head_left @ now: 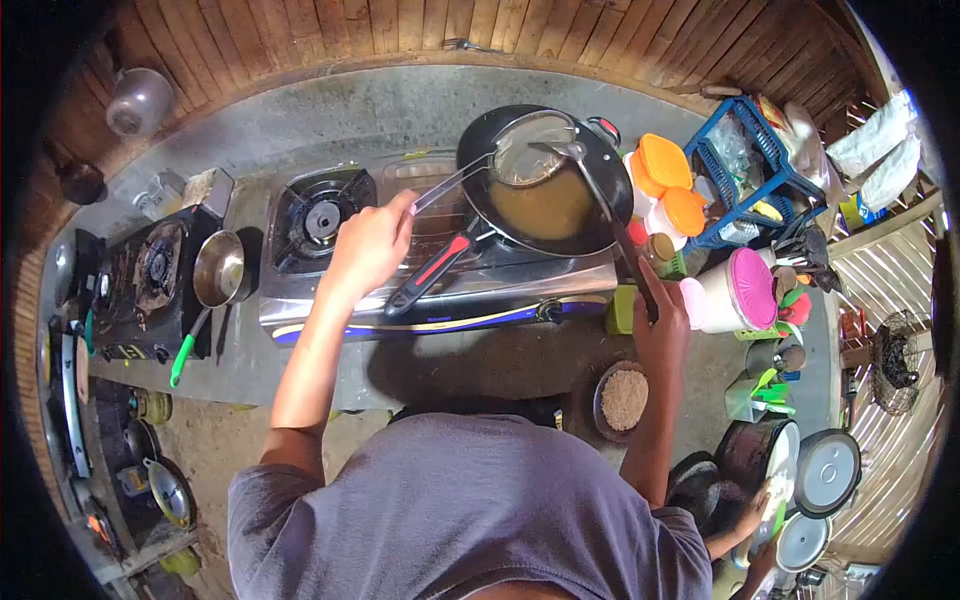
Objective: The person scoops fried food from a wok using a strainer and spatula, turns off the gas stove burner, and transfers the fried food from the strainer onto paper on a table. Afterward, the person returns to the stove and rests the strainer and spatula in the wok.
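Note:
My left hand [378,240] is closed round the handle of a wire strainer [535,150], whose round basket is over the back of a black wok [490,225]. Brownish liquid [543,205] lies in the wok, which sits on the right side of a two-burner gas stove [440,290]. In my right hand [662,318] is the dark handle of a long metal ladle [590,180]; its head touches or overlaps the strainer's right edge. The wok's black and red handle [435,275] points toward the front left, between my two hands.
A bowl of brown grains [625,398] stands near my right forearm. Orange-lidded containers [662,165], a blue rack [715,170] and a pink-lidded tub [750,288] are on the right. A small pan [219,268] sits by another stove at left. Another person's hands [745,515] show at lower right.

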The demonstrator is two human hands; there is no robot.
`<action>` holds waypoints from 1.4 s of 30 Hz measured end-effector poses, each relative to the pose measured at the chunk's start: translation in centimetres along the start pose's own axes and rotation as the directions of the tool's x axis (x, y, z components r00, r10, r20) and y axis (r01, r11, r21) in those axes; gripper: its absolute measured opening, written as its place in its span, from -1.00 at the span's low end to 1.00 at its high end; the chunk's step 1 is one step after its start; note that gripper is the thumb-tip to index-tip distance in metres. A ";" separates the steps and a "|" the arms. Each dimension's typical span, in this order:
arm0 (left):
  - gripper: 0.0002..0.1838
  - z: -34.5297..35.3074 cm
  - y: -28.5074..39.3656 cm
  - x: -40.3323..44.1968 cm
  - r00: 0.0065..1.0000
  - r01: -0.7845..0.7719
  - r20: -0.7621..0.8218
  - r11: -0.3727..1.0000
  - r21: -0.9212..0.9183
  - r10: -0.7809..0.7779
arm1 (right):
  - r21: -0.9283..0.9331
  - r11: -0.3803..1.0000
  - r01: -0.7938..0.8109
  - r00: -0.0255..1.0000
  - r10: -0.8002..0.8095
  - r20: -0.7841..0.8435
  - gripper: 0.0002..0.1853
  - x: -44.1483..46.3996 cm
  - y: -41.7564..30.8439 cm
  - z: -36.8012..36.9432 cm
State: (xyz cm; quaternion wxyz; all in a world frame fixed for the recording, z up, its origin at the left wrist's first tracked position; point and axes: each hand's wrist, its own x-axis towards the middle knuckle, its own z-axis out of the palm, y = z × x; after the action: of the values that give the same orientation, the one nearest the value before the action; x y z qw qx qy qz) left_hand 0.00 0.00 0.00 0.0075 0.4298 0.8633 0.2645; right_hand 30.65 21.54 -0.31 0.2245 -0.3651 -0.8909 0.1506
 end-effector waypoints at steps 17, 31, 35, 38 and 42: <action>-0.77 0.2 -0.1 -0.3 0.999 -0.027 -0.044 0.999 0.041 0.029 | 0.346 0.936 -0.060 0.996 0.031 0.089 -0.53 -0.2 1.4 1.6; -0.80 0.3 -0.6 -0.6 0.987 -0.076 -0.135 0.990 0.118 0.092 | -0.013 0.997 0.071 0.995 -0.071 0.064 -0.49 0.1 -1.1 -1.3; -0.80 0.5 -0.6 -0.7 0.982 -0.086 -0.155 0.989 0.122 0.105 | -0.030 0.999 0.025 0.998 -0.024 0.055 -0.52 -0.1 -1.5 -3.1; -0.80 0.3 -0.7 -0.9 0.985 -0.061 -0.155 0.995 0.080 0.073 | -0.180 0.983 -0.028 0.991 0.052 0.126 -0.54 -0.8 -2.3 -5.5; -0.78 -0.1 -0.5 -1.7 0.975 -0.035 -0.219 0.999 -0.015 0.031 | -0.260 0.963 -0.077 0.978 0.123 0.168 -0.55 -2.0 -3.1 -7.3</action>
State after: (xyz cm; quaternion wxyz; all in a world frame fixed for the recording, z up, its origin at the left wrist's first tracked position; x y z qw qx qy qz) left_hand 0.63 -1.54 -0.56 -0.0880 0.4123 0.8491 0.3183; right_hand 33.81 18.76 6.74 0.0858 -0.4200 -0.8999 0.0802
